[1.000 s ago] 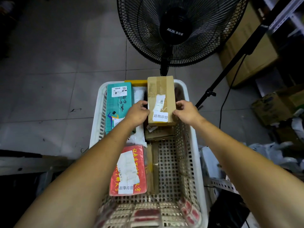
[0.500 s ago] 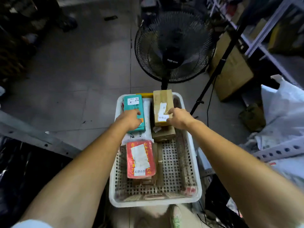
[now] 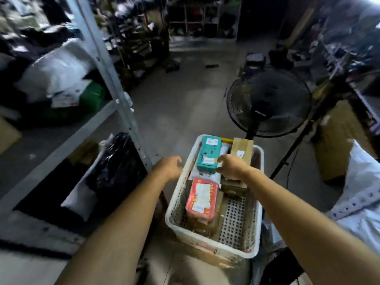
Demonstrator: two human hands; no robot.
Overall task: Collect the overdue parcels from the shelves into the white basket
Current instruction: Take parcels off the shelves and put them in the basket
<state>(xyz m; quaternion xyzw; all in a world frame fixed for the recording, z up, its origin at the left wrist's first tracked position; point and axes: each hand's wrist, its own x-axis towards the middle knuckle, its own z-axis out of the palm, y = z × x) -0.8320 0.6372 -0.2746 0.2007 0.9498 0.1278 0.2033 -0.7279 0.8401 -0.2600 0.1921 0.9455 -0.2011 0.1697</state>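
On the far left a metal shelf (image 3: 61, 128) carries white sacks (image 3: 57, 68) and a green parcel (image 3: 92, 97), all blurred. A black bag (image 3: 117, 163) sits under it beside its upright post (image 3: 115, 85). The left hand (image 3: 167, 167) hovers just outside the left rim of the white basket (image 3: 176, 204), close to the post. Its fingers (image 3: 176, 159) are loosely curled and hold nothing.

The basket stands on the floor (image 3: 185, 103). A teal parcel (image 3: 208, 154) and a brown box (image 3: 241, 150) lie at its far end. A red parcel (image 3: 202, 197) lies nearer on the left, on top of other packages. The near right part of the perforated bottom is bare.

The right hand (image 3: 232, 166) is over the basket, between the teal parcel and the brown box. Its fingers reach the teal parcel's right edge, but blur hides whether they grip it.

Beyond the basket a black fan (image 3: 269, 105) stands close to the far rim, with a slanted black stand (image 3: 292, 151) to its right. Further right are a cardboard carton (image 3: 339, 140) and a white sack (image 3: 364, 182). The grey tiled floor runs open straight ahead toward dark shelving at the back.
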